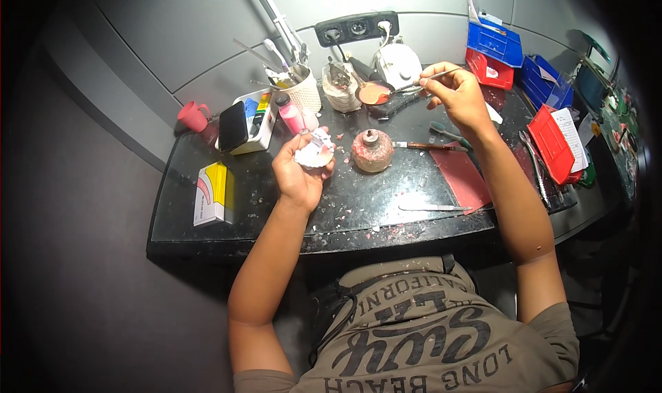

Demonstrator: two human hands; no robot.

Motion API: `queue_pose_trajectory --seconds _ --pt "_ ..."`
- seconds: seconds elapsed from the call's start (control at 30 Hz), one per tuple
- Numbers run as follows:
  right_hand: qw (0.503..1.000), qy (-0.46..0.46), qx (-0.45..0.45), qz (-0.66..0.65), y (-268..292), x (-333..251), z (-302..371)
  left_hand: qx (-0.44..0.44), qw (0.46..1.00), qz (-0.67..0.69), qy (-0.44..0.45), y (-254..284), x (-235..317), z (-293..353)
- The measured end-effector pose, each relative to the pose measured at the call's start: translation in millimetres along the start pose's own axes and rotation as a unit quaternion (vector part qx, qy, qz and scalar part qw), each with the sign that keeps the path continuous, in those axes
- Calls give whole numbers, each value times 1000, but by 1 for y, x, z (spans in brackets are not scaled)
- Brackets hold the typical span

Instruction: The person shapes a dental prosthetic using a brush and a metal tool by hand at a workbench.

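Observation:
My left hand (296,177) is closed around a white plaster dental cast (314,156), raised above the table, with some pink on it. My right hand (458,102) pinches a thin wax carving tool (408,87). The tool's far end reaches to a small dark pan of pink wax (373,94) at the back of the table. Between and below the hands stands a round, wax-smeared spirit burner (372,152) with a metal cap. A wax knife (429,145) lies to its right, beside a pink wax sheet (460,177).
A slim metal tool (434,207) lies near the front edge. Left stand a small box (209,194), a white bin with a phone (235,126), a pink bottle (290,116), a mug (194,116) and a tool cup (304,94). Red bins (550,145) and blue bins (495,43) line the right.

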State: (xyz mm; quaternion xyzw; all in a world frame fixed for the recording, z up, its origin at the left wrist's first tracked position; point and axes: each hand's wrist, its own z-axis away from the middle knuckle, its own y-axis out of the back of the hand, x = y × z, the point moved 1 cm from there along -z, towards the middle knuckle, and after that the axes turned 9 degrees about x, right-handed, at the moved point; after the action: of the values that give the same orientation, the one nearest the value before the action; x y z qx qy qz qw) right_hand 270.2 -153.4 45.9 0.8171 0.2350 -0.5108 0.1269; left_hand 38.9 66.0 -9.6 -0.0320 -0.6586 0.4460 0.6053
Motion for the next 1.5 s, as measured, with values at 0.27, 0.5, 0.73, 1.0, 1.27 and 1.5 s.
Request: queue_pose_trajectory --seconds 0.27,0.5,0.73,1.0,1.27,1.5 --pt "1000 0 11 10 -2 -2 4 -91 993 12 -71 -17 -1 15" --pt "993 -93 -10 -69 -2 -16 21 -151 983 -36 -94 -21 3 27" --pt "985 -151 -38 -73 -8 -13 33 -153 976 -84 -128 -22 0 32" --pt "984 -163 -41 -56 -11 -12 35 -109 972 -155 -136 -19 0 32" --pt "984 -166 -29 -51 -12 -12 37 -90 968 -176 -153 -20 -4 31" --pt "985 -163 -34 -52 -13 -14 39 -100 967 -177 -156 -22 -5 32"
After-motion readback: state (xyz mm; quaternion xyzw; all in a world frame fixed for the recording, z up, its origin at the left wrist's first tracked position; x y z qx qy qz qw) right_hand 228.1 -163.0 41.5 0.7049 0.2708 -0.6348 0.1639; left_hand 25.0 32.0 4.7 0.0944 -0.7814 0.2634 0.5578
